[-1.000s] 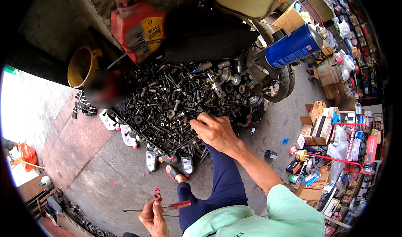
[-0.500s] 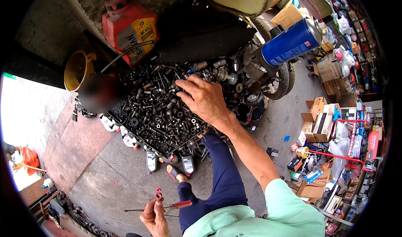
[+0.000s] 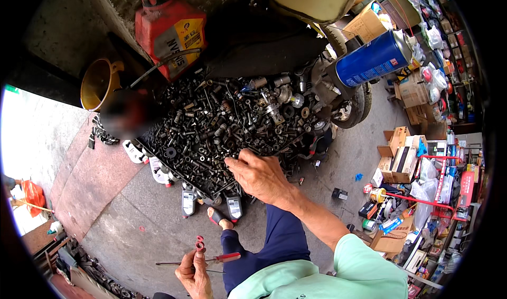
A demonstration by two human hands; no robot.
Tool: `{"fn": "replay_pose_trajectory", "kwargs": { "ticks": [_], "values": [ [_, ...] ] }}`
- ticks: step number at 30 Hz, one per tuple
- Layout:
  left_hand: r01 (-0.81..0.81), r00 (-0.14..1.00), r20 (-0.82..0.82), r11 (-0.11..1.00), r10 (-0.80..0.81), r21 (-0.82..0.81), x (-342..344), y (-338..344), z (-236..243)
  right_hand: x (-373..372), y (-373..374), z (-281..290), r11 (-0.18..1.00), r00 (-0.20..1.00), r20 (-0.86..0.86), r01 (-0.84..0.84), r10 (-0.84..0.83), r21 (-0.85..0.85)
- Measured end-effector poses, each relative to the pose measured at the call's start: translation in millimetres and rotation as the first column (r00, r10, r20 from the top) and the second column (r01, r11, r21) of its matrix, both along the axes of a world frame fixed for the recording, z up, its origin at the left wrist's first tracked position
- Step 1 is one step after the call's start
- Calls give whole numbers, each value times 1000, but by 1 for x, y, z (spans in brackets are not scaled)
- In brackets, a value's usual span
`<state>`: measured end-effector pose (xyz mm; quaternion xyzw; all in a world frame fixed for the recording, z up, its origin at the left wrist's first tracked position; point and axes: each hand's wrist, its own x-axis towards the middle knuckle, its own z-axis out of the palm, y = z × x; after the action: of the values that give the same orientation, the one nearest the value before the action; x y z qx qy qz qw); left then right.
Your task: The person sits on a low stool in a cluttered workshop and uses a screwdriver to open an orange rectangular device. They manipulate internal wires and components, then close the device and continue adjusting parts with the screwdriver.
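Observation:
In my left hand (image 3: 194,274), low in the picture, is a screwdriver (image 3: 228,258) with a red translucent handle and a thin shaft pointing left. The same fingers pinch a small red ring-shaped part (image 3: 199,243) upright. My right hand (image 3: 261,177) is over the near right edge of a dark tray (image 3: 174,181) heaped with greasy bolts, nuts and washers (image 3: 206,124). Its fingers are curled together, and whatever they may hold is hidden. Metal fittings (image 3: 274,111) lie among the bolts beyond that hand.
Behind the heap stand a red oil jug (image 3: 171,32) and a yellow funnel-like cup (image 3: 99,85). A blue spray can (image 3: 374,58) is at the back right, above a wheel (image 3: 359,106). Cardboard boxes (image 3: 404,156) and crowded shelves line the right side.
My right hand has drawn back toward me from the middle of the bolts to the tray's near edge, its fingers closing. My left hand has stayed almost still.

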<state>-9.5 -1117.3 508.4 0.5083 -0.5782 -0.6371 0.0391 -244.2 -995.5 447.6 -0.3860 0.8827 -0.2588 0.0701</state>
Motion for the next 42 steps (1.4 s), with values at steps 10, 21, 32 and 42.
{"fn": "replay_pose_trajectory", "kwargs": {
  "ticks": [10, 21, 32, 42],
  "values": [
    [-18, 1000, -12, 1000, 18, -10, 2, -6, -1, -4, -10, -1, 994, 996, 59, 71, -66, -84],
    [-8, 1000, -24, 1000, 8, -15, 2, -2, 1, -37, -21, -10, 986, 981, -165, 76, -101, -152],
    [26, 1000, -8, 999, -26, -22, 4, 2, 2, -14, -22, -4, 997, 995, -71, 70, -67, 43],
    [43, 999, 33, 998, -42, -43, 6, -1, 2, -14, -34, 12, 958, 1000, 14, 18, -23, 285]
  ]
}}
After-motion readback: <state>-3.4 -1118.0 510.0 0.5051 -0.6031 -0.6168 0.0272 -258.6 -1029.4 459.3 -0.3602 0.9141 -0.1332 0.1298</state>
